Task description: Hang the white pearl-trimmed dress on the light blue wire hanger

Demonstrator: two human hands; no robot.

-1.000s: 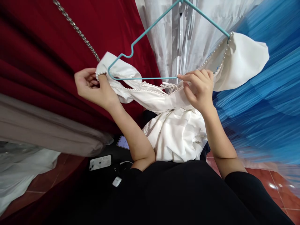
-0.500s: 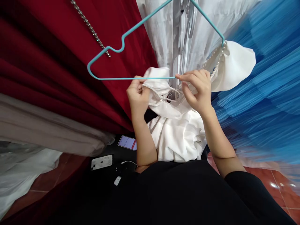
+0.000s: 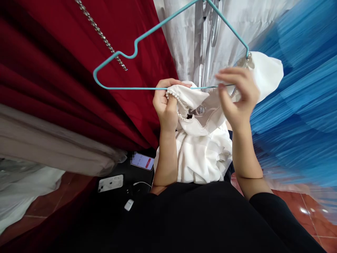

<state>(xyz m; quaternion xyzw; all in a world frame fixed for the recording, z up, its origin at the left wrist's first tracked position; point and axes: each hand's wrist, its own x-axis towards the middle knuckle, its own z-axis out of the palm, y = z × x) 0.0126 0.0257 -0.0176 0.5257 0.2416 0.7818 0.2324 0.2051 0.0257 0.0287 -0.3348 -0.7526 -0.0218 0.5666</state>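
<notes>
A light-blue hanger (image 3: 133, 88) hangs in front of me, its lower bar running across between my hands. The white dress (image 3: 202, 154) with pearl-trimmed edges bunches below it. One pearl-edged piece of the dress is looped over the hanger's right corner. My left hand (image 3: 167, 105) is closed on the other pearl-edged part, with the fingers behind the cloth and the thumb in front, right at the lower bar. My right hand (image 3: 239, 93) is beside the right end of that bar, thumb and fingers apart and slightly blurred; whether it touches the bar is unclear.
Red fabric (image 3: 137, 116) hangs on the left, with a beaded chain (image 3: 101, 35) in front. Blue tulle (image 3: 297, 116) fills the right side. Behind the hanger are a metal stand (image 3: 204, 52) and white drapes. Two phones, one a white phone (image 3: 110, 183), lie on a black surface at lower left.
My left hand has shifted right along the bar with the pearl-trimmed cloth, which now overlaps the bar. My right hand has moved right, its fingertips leaving their earlier spot on the bar.
</notes>
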